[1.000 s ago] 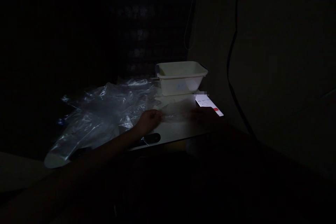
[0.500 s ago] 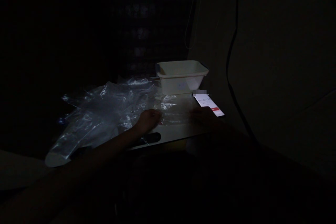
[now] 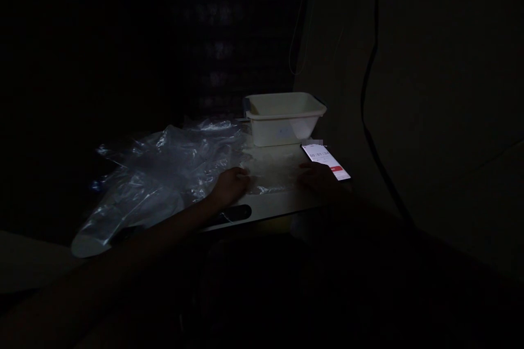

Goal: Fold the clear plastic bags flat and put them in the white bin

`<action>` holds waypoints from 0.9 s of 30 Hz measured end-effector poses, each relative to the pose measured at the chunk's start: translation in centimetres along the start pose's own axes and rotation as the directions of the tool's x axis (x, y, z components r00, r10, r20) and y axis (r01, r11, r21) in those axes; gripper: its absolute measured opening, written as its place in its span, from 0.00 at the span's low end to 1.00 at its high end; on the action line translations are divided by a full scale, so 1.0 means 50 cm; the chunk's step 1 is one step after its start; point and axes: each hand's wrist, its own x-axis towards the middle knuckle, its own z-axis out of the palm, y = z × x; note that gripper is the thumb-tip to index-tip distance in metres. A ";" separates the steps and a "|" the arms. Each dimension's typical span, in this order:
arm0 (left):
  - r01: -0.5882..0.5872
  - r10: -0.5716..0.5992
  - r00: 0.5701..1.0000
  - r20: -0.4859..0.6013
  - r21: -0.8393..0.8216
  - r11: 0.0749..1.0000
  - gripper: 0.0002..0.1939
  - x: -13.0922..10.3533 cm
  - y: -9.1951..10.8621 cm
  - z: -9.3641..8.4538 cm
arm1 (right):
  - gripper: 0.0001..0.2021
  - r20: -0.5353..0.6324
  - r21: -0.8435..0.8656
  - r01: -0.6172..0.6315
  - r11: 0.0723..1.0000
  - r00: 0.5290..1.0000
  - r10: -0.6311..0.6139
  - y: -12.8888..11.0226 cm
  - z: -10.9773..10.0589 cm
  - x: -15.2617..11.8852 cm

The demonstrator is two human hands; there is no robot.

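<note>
A clear plastic bag (image 3: 272,177) lies flat on the pale table (image 3: 270,208) between my two hands, its outline faint in the dark. At its left edge my left hand (image 3: 231,184) is closed, fingers pinched on the plastic. My right hand (image 3: 317,177) is at the bag's right edge, in deep shadow beside the lit phone (image 3: 327,161); how its fingers are set cannot be made out. To the left of my left hand spreads a loose heap of crumpled clear plastic bags (image 3: 164,163).
A white plastic basin (image 3: 274,130) with dark handles stands at the back of the table. A dark oblong slot or object (image 3: 239,212) is near the front edge. A black cable (image 3: 364,98) hangs down the wall at the right. The room is very dark.
The plastic between my hands now lies flatter, and its bright glints near the basin have faded. My hands have barely moved. The view has shifted slightly.
</note>
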 end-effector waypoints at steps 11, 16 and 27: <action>-0.082 0.085 0.996 -0.009 0.154 0.985 0.15 0.005 -0.001 0.006 | 0.17 -0.011 0.071 -0.014 0.997 1.000 0.015 0.000 0.002 0.003; -0.154 0.188 0.981 -0.048 0.393 0.906 0.13 0.004 0.010 -0.002 | 0.17 -0.028 0.034 -0.011 0.999 1.000 0.012 0.001 0.005 0.006; -0.577 0.555 0.800 0.228 0.547 0.606 0.21 0.008 0.018 0.083 | 0.14 -0.130 -0.456 0.077 0.887 0.980 -0.152 0.011 -0.004 0.008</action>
